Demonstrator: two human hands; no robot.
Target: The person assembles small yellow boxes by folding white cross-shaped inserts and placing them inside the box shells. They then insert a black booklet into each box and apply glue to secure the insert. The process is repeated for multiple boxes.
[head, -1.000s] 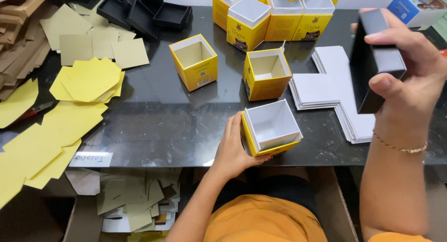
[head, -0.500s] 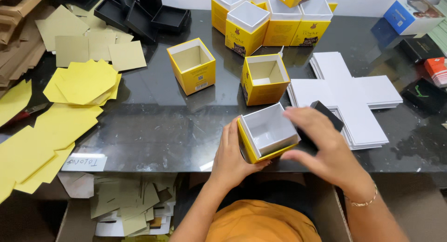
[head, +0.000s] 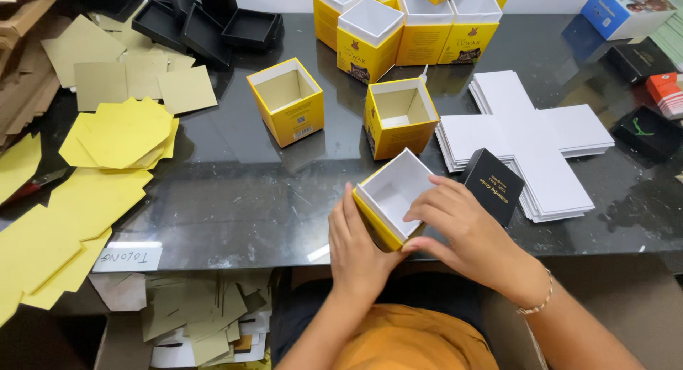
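We hold a yellow box (head: 393, 198) with a white liner, tilted and open toward us, at the near desk edge: our left hand (head: 358, 247) cups its left wall, our right hand (head: 466, 231) grips its right rim with curled fingers. The liner appears seated; a black box (head: 493, 184) just beyond the right hand is not yet inserted. Beyond the hands, two open yellow boxes (head: 287, 101) lack white liners, with lined ones (head: 370, 37) behind. White cross-shaped blanks (head: 530, 139) lie to the right, yellow sheets (head: 121, 131) far left, on the dark glossy desk (head: 235, 199).
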